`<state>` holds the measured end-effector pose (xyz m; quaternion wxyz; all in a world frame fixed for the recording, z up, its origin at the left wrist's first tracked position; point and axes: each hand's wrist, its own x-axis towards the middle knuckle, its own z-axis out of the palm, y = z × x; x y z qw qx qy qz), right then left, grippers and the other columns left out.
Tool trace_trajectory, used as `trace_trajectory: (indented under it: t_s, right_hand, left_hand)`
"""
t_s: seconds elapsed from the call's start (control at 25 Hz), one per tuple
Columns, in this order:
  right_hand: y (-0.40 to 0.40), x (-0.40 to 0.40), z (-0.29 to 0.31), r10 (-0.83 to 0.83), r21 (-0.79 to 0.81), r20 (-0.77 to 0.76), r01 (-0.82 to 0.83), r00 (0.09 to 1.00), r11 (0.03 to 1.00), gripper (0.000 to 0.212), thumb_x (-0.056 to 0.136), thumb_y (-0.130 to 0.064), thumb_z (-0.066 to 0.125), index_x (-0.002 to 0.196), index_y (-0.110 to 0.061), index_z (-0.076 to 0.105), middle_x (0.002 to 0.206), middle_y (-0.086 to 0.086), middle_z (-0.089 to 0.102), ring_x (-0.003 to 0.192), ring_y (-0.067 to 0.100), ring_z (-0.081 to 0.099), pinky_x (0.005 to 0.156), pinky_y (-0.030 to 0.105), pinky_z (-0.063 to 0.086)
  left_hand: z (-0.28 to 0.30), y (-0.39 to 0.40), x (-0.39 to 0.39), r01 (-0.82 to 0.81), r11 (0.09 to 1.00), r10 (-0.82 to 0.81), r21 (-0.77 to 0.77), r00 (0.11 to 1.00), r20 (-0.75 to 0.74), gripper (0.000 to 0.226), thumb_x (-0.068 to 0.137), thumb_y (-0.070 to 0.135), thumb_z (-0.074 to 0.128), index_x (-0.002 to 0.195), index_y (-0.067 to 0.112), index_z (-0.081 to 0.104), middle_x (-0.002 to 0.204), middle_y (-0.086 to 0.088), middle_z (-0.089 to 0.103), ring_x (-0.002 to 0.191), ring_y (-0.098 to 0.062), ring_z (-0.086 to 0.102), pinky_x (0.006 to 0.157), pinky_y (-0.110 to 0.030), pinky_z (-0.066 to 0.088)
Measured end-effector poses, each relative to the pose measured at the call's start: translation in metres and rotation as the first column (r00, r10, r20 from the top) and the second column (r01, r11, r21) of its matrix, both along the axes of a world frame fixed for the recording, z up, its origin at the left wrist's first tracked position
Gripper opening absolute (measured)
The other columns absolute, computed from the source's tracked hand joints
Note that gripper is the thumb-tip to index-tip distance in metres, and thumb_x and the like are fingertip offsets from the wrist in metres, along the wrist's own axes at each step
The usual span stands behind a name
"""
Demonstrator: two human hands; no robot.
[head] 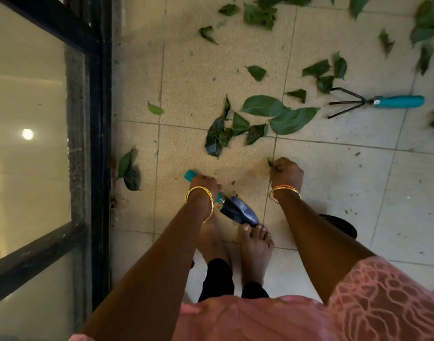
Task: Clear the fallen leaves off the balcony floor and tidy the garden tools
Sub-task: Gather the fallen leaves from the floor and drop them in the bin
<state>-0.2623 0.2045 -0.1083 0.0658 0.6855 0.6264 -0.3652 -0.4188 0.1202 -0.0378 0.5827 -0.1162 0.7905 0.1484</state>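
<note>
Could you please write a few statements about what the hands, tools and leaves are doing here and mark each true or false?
1. The left hand grips the trowel by its teal handle. True.
2. The right hand is open and holds nothing. False: it pinches a small leaf piece.
3. The hand rake lies on the floor tiles, held by nobody. True.
4. The floor is already free of leaves. False: many leaves lie scattered ahead of the hands.
5. The trowel blade points toward the glass door. False: it points toward the bare feet.
</note>
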Motion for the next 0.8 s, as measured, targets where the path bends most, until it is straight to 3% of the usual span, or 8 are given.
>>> trace_trajectory:
  t_s: [0.08,0.28,0.4,0.52,0.6,0.68,0.72,0.8]
  right_hand:
    - [-0.004,-0.008,0.016,-0.106,-0.135,-0.113,0.09,0.988,0.987,0.016,0.081,-0.006,0.07,0.097,-0.004,0.07,0.091,0.009,0.069,0.079,0.016,0.064,0.072,0.011,0.046]
    - [-0.035,-0.05,0.066,-0.132,-0.409,-0.319,-0.011,0.938,0.912,0.022,0.072,-0.004,0.078,0.068,-0.022,0.066,0.075,0.007,0.072,0.072,0.022,0.071,0.072,0.037,0.059]
    - [-0.041,-0.069,0.088,-0.313,-0.556,-0.375,0.058,0.873,0.829,0.015,0.075,0.002,0.073,0.075,-0.013,0.07,0.074,0.011,0.07,0.07,0.026,0.07,0.072,0.036,0.06]
    - [-0.039,-0.081,0.098,-0.449,-0.689,-0.392,0.067,0.803,0.721,0.011,0.082,0.003,0.066,0.092,0.004,0.069,0.068,0.006,0.071,0.064,0.017,0.07,0.065,0.025,0.059]
    - [-0.037,-0.092,0.096,-0.287,-0.607,-0.383,-0.005,0.878,0.795,0.009,0.084,-0.003,0.065,0.092,-0.004,0.07,0.075,0.004,0.071,0.073,0.017,0.069,0.066,0.026,0.058]
    - [-0.039,-0.107,0.086,0.121,-0.365,-0.342,-0.251,0.932,0.897,0.011,0.083,-0.013,0.067,0.094,-0.012,0.07,0.091,0.005,0.068,0.085,0.018,0.064,0.077,0.032,0.056]
    - [-0.043,-0.119,0.081,0.329,-0.254,-0.332,-0.42,0.884,0.871,0.016,0.083,-0.015,0.067,0.098,-0.013,0.069,0.099,0.006,0.066,0.091,0.019,0.061,0.082,0.035,0.053]
    - [-0.057,-0.151,0.068,0.66,-0.098,-0.336,-0.722,0.672,0.685,0.028,0.083,-0.017,0.066,0.111,-0.014,0.065,0.117,0.01,0.056,0.107,0.024,0.052,0.089,0.037,0.048]
  left_hand:
    - [0.005,-0.003,0.001,-0.09,0.994,0.088,0.06,0.996,0.033,0.034,0.1,0.01,0.039,0.13,-0.002,0.051,0.132,-0.022,0.055,0.124,-0.037,0.051,0.106,-0.044,0.04]
    - [0.038,0.007,0.0,0.031,0.982,-0.038,0.184,0.999,0.036,0.035,0.103,0.028,0.035,0.13,0.013,0.051,0.124,-0.016,0.059,0.119,-0.041,0.052,0.096,-0.047,0.045]
    - [0.042,0.001,-0.011,0.086,0.986,-0.083,0.144,0.996,-0.032,0.03,0.1,0.026,0.045,0.116,0.008,0.062,0.115,-0.018,0.062,0.102,-0.034,0.059,0.088,-0.041,0.05]
    - [0.037,-0.008,-0.025,0.165,0.985,-0.157,0.049,0.979,-0.129,0.033,0.098,0.029,0.046,0.114,0.004,0.063,0.114,-0.02,0.064,0.105,-0.035,0.059,0.089,-0.038,0.047]
    - [0.037,-0.018,-0.035,0.135,0.991,-0.137,-0.024,0.972,-0.193,0.039,0.101,0.031,0.04,0.119,0.003,0.06,0.117,-0.018,0.063,0.108,-0.032,0.059,0.088,-0.035,0.045]
    - [0.037,-0.037,-0.047,0.037,0.996,-0.056,-0.081,0.97,-0.238,0.044,0.102,0.033,0.036,0.119,0.001,0.059,0.118,-0.019,0.062,0.109,-0.033,0.058,0.089,-0.035,0.044]
    - [0.038,-0.048,-0.054,-0.026,0.995,0.001,-0.095,0.968,-0.25,0.045,0.101,0.034,0.037,0.116,-0.001,0.061,0.117,-0.02,0.063,0.109,-0.035,0.058,0.09,-0.036,0.043]
    - [0.035,-0.076,-0.066,-0.182,0.976,0.145,-0.119,0.952,-0.268,0.042,0.097,0.034,0.044,0.107,-0.001,0.064,0.111,-0.017,0.065,0.103,-0.037,0.061,0.09,-0.038,0.045]
